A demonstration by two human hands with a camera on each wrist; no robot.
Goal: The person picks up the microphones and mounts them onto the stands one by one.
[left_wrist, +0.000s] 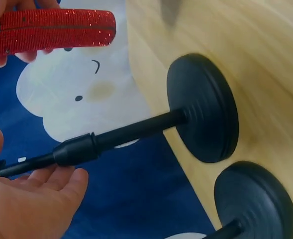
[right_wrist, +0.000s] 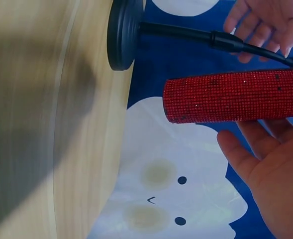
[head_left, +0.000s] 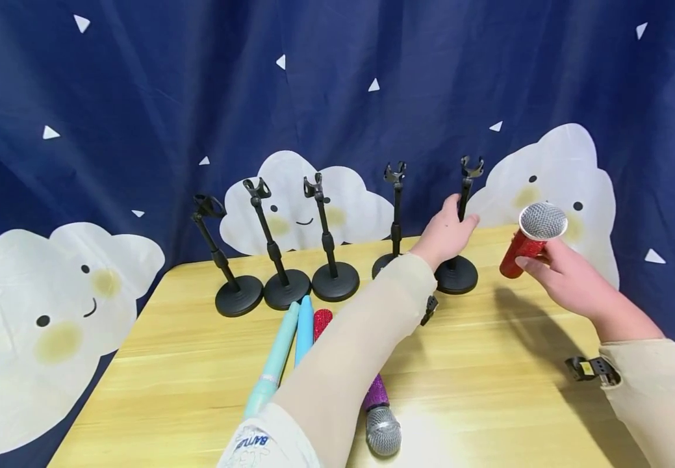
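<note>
My right hand (head_left: 573, 283) holds a red glittery microphone (head_left: 521, 253) above the table's right side, its silver mesh head tilted up towards me. In the right wrist view the fingers lie under the sparkling microphone body (right_wrist: 231, 97). My left hand (head_left: 445, 231) is at the pole of the rightmost black microphone stand (head_left: 457, 276). The left wrist view shows the stand's pole (left_wrist: 136, 127) passing between the thumb and loosely extended fingers; whether they press on it is unclear. The clip (head_left: 471, 168) atop this stand holds nothing.
Several other black stands, including one at the far left (head_left: 239, 296), line the table's back edge with bare clips. Under my left forearm lie a teal microphone (head_left: 279, 351), a blue one (head_left: 305, 328), a red one (head_left: 322, 320) and a purple one (head_left: 382, 429), partly hidden.
</note>
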